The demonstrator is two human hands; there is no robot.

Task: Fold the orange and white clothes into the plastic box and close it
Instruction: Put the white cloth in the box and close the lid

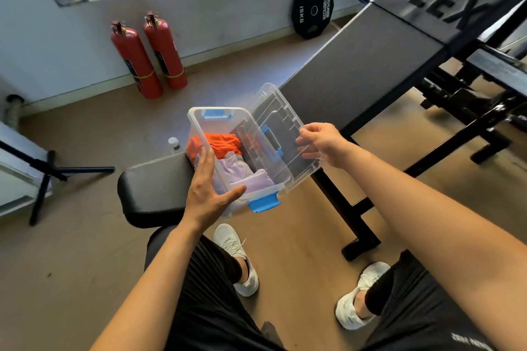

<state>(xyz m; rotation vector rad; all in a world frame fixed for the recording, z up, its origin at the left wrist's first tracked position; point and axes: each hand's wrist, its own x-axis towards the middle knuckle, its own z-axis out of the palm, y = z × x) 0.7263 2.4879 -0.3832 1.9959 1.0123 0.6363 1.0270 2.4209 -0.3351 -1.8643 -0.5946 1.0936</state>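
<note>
A clear plastic box (199, 122) with blue latches rests on the black bench seat (154, 188). Inside it lie the folded orange garment (219, 144) at the far end and the white garment (245, 177) at the near end. My left hand (209, 191) presses flat against the box's near left wall, fingers spread. My right hand (319, 141) grips the right edge of the clear lid (282, 122), which is tilted up over the box's right side, partly raised.
Two red fire extinguishers (148, 57) lean on the wall at the back left. A black weight plate (312, 8) stands against the wall. The inclined bench back (370, 60) runs to the right. A small white-capped bottle (173, 144) stands behind the seat. My knees and white shoes are below.
</note>
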